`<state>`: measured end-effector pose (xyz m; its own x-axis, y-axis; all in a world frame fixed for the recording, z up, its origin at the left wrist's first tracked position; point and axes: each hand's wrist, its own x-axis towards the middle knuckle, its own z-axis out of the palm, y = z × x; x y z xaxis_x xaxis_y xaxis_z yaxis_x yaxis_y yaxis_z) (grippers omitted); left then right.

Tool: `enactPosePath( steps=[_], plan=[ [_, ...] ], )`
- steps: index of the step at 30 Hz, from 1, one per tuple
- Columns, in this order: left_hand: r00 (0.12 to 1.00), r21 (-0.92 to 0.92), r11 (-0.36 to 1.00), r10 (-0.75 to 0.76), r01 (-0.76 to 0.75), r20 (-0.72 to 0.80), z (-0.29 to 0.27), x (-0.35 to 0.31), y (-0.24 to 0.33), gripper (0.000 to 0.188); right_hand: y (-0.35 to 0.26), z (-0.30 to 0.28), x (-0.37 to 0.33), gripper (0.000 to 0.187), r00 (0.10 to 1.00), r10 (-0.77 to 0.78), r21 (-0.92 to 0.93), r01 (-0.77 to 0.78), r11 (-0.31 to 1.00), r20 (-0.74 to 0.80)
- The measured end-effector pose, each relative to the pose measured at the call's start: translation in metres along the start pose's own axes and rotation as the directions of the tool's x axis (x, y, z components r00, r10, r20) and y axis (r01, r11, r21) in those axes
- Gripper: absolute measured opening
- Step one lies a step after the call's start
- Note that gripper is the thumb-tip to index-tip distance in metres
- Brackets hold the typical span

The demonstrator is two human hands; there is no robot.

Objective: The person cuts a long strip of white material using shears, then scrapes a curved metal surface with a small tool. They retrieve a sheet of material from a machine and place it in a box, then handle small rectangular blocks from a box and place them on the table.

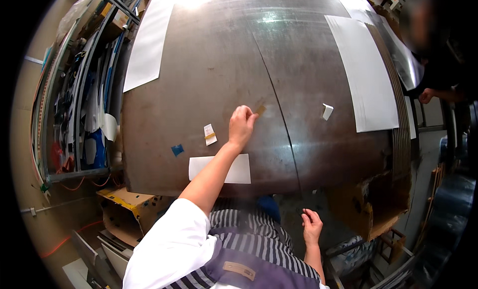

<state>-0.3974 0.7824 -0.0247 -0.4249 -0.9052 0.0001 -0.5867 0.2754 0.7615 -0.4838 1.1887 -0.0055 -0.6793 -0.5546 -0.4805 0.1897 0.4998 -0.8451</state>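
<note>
My left hand (241, 125) reaches over the dark metal-topped table (199, 99), its fingers pinched at the edge of a small tan piece (261, 110) that looks like tape. A long thin dark strip (280, 109) runs lengthwise over the table just right of that hand. Beyond the near edge, my right hand (311, 227) is closed at the strip's near end, low in front of my body. Left of my left hand lie a small white piece with a yellow band (210, 134) and a blue scrap (177, 150). Under my left forearm is a white rectangular sheet (238, 170).
A small folded white piece (327, 111) lies to the right. Stacked white sheets (366, 74) line the right side; another white sheet (149, 45) is far left. A rack (82, 104) stands left, cardboard boxes (124, 212) below the table. Another person's hand (426, 95) shows at right.
</note>
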Motion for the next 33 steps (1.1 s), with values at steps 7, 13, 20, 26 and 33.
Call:
enactPosePath(
  steps=[7,13,20,26,33],
  plan=[
    [0.644,-0.244,0.783,0.614,-0.572,0.457,0.015,-0.108,0.06,0.012,0.071,-0.069,-0.096,0.016,0.941,0.338,0.087,-0.339,0.937,0.019],
    [0.543,-0.224,0.759,0.608,-0.611,0.579,0.037,-0.122,0.041,0.015,0.091,-0.077,-0.112,0.018,0.915,0.396,0.097,-0.403,0.91,0.081],
    [0.564,-0.243,0.76,0.622,-0.603,0.543,0.038,-0.122,0.042,0.017,0.045,-0.028,-0.068,0.021,0.958,0.282,0.167,-0.285,0.944,0.045],
    [0.922,-0.203,0.928,0.347,-0.311,0.174,0.03,-0.115,0.044,0.022,0.043,-0.026,-0.071,0.017,0.98,0.176,0.07,-0.171,0.983,-0.087],
    [0.998,-0.233,0.972,0.02,-0.006,0.055,0.017,-0.062,0.03,0.022,0.043,-0.021,-0.07,0.018,0.985,0.092,0.004,-0.092,0.996,-0.144]
  ],
)
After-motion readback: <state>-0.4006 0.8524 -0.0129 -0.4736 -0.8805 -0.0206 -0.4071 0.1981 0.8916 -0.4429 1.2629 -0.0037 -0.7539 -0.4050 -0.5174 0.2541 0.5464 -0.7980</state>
